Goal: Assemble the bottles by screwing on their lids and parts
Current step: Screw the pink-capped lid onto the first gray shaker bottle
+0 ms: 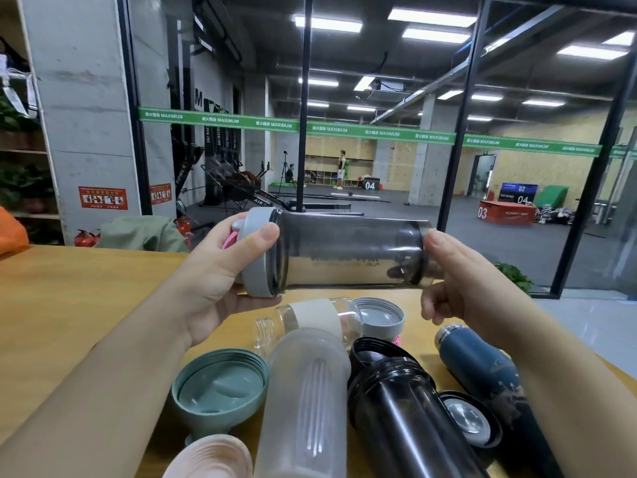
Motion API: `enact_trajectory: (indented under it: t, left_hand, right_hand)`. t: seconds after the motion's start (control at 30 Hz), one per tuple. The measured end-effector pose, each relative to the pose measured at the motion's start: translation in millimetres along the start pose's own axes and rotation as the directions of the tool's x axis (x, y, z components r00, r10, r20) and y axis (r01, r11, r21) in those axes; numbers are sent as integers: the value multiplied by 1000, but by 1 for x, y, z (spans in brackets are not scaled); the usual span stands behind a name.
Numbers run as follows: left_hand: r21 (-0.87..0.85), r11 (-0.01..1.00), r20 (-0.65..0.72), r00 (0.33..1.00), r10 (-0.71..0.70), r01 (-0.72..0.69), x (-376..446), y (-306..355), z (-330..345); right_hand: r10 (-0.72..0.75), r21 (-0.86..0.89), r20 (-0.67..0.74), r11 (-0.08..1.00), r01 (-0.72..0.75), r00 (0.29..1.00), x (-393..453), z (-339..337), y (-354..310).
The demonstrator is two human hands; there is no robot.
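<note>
The left hand [220, 270] is wrapped around the grey lid [256, 251] of the smoky bottle [348, 251], thumb pressed over the rim, and the bottle is held sideways in the air above the wooden table [69, 288]. If the lid is turned while cocked on its thread, it can be cross-threaded and jammed, and a pink loop [229, 239] trapped under the palm could be pinched. At the far end, the bottle's base is only touched by the right hand [462, 281], fingers loosely curled, not clamped; with so light a hold the body could spin along or slip. Below lie a frosted bottle [306, 401], a black bottle [403, 419] and a blue flask [482, 370], close together, and a drop would scatter them.
</note>
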State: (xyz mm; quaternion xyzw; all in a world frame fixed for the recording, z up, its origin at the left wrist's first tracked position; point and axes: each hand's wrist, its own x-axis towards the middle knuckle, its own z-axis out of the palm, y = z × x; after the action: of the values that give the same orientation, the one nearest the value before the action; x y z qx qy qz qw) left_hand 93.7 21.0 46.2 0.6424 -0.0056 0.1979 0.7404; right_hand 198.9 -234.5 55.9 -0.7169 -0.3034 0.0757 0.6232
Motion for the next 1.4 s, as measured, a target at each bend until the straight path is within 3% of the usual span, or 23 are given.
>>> enact_trajectory:
  t: [0.27,0.47,0.6,0.73,0.87,1.03,1.27,1.4]
  left_hand:
    - [81,993,37,996,79,-82,-4,5,4]
    - [98,991,17,996,85,-87,-4,7,5]
    - [89,995,4,999,50,-50,-4,7,6]
    - [43,999,-32,999,-18,19,-4,7,7]
    - [43,997,-57,997,-57,59,-6,13,2]
    - [48,995,-67,994,-87,90,-4,10,-1]
    - [80,996,-19,999,-32,33,-3,7,0]
    - [145,989,8,999,33,-33,-4,9,-1]
  right_hand:
    - [177,-206,-57,961,-185,983,3,2,2]
    - [220,-92,-40,970,-223,975,3,11,-4]
    - [114,-84,-89,989,-122,989,2,16,-9]
    - [-59,-114,16,992,61,998,-4,11,-11]
    - [-84,-55,108,994,90,991,-7,6,-10]
    - [-99,-60,62,993,103,993,-5,5,-6]
    - [-28,-165,-37,986,22,999,-2,8,-5]
    - [145,-211,-37,966,-149,989,-1,11,-3]
